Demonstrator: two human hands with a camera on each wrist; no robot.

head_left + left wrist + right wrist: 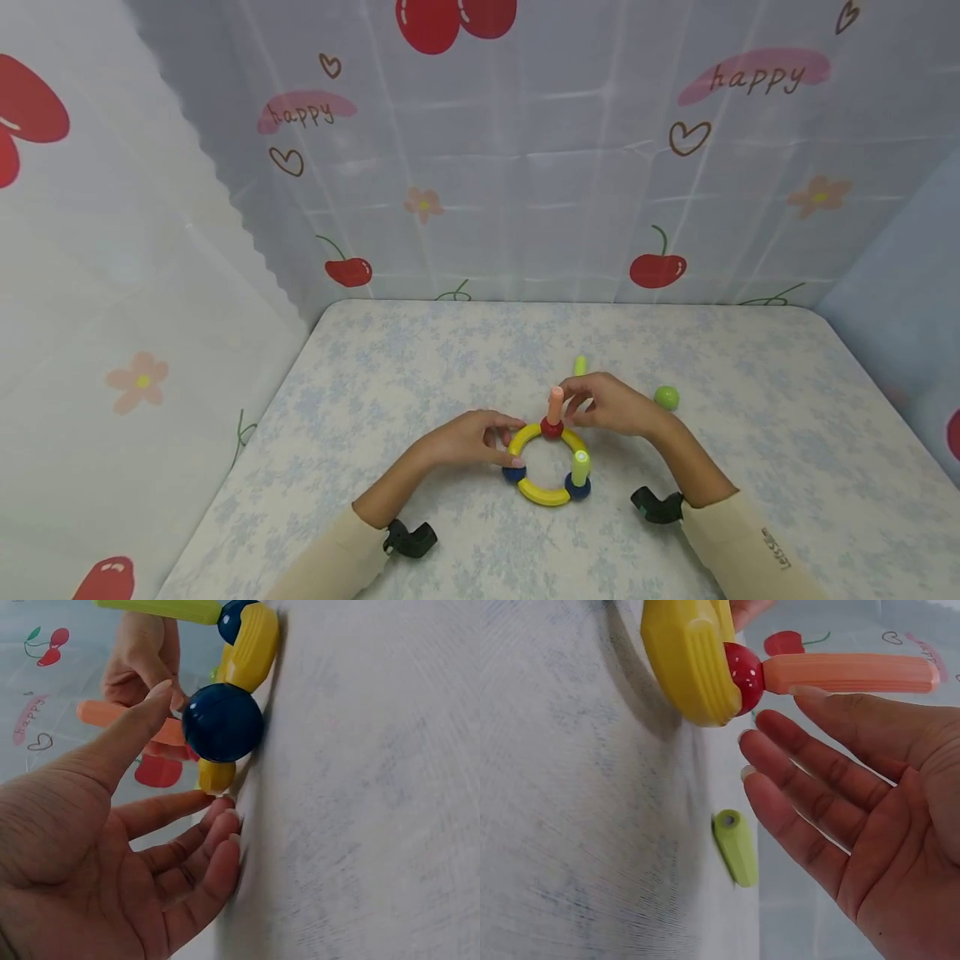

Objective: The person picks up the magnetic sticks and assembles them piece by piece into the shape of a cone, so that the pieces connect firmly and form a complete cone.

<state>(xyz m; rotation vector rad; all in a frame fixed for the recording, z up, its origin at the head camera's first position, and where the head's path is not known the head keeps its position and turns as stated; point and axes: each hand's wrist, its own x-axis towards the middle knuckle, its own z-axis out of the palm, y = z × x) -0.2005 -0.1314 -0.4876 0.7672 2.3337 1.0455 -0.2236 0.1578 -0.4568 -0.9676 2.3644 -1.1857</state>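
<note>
A ring of yellow curved rods (545,497) joined by balls lies on the table, with the look of a magnetic building toy. My left hand (472,439) holds its left side, thumb at a dark blue ball (223,722) and index fingertip against a yellow rod (217,775). At the ring's far side, an orange stick (847,673) stands on a red ball (744,678). My right hand (611,406) pinches this stick near its base; the thumb shows at it, the index finger is mostly hidden. A light green stick (581,468) rises from another blue ball (577,487).
Beyond my right hand a loose light green stick (581,366) lies on the patterned table (420,350). A green ball (667,397) sits right of that hand's wrist. Printed curtains (525,183) stand behind and beside the table.
</note>
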